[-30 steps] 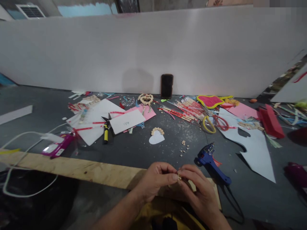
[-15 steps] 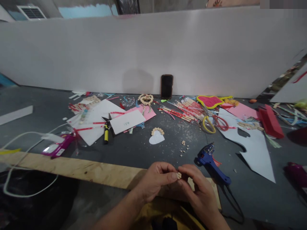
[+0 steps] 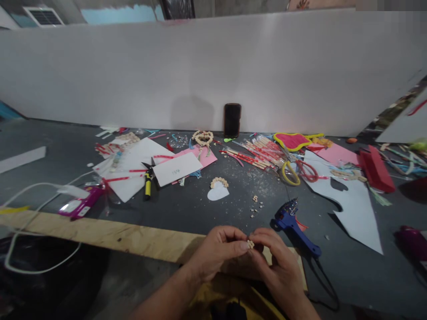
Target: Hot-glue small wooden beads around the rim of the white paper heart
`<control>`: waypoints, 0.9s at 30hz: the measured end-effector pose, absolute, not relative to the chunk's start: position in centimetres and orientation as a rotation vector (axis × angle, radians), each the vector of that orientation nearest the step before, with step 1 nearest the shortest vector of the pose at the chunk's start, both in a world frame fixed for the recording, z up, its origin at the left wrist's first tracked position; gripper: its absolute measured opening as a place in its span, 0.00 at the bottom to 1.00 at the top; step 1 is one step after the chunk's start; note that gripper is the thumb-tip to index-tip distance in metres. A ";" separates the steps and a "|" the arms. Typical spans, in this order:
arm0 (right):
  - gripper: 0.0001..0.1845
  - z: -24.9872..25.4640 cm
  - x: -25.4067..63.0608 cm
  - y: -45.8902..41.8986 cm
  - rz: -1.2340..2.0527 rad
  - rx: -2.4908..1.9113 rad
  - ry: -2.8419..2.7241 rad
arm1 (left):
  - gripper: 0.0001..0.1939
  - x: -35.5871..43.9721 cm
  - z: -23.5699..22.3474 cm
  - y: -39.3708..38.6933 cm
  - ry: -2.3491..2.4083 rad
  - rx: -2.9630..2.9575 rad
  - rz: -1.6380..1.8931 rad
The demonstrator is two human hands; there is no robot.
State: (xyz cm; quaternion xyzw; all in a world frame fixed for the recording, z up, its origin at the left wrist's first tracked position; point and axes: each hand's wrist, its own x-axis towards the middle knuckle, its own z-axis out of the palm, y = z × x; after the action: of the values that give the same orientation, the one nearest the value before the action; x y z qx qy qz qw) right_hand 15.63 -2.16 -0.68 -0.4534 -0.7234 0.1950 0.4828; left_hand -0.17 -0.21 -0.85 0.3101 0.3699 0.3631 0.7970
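A small cluster of pale wooden pieces (image 3: 250,244) is pinched between the fingertips of both my hands, near the table's front edge. My left hand (image 3: 222,246) grips it from the left with thumb and forefinger. From the other side my right hand (image 3: 273,253) closes its fingertips on it. Beyond them lies a white paper heart (image 3: 218,193), its upper edge lined with round wooden pieces (image 3: 219,181). Several loose wooden bits (image 3: 255,198) are scattered to the heart's right. The blue glue gun (image 3: 295,226) rests right of my right hand.
Yellow-handled pliers (image 3: 147,184) and a white card (image 3: 177,170) lie left. Scissors (image 3: 300,171), red-striped sticks (image 3: 260,153) and cut white paper (image 3: 350,204) are to the right. A phone (image 3: 232,120) leans on the white panel (image 3: 133,75). A purple glue gun (image 3: 83,202) has a white cable.
The wooden cluster has turned slightly between my fingertips and shows a little more. My right fingers have shifted slightly; everything on the table stays in place.
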 end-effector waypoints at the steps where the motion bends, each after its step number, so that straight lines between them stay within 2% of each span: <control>1: 0.10 -0.7 15.6 -2.2 0.477 -1.118 -1.760 | 0.12 -0.2 -0.8 -0.2 0.802 0.667 0.781; 7: 0.13 -0.3 15.8 -2.4 0.537 -1.150 -1.753 | 0.12 -0.4 -0.6 0.1 0.819 0.678 0.763; 16: 0.07 -0.1 15.8 -2.2 0.486 -1.136 -1.763 | 0.14 -0.6 -0.9 0.1 0.798 0.629 0.749; 27: 0.06 -0.4 15.7 -2.0 0.492 -1.132 -1.803 | 0.13 -0.6 -0.8 0.0 0.812 0.690 0.768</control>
State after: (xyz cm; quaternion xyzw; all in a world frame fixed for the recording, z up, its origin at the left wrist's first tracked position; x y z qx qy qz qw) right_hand 15.73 -2.02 -0.39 -0.4601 -0.7325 0.1997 0.4603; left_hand -0.58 0.00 -0.76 0.3208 0.3774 0.3571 0.7919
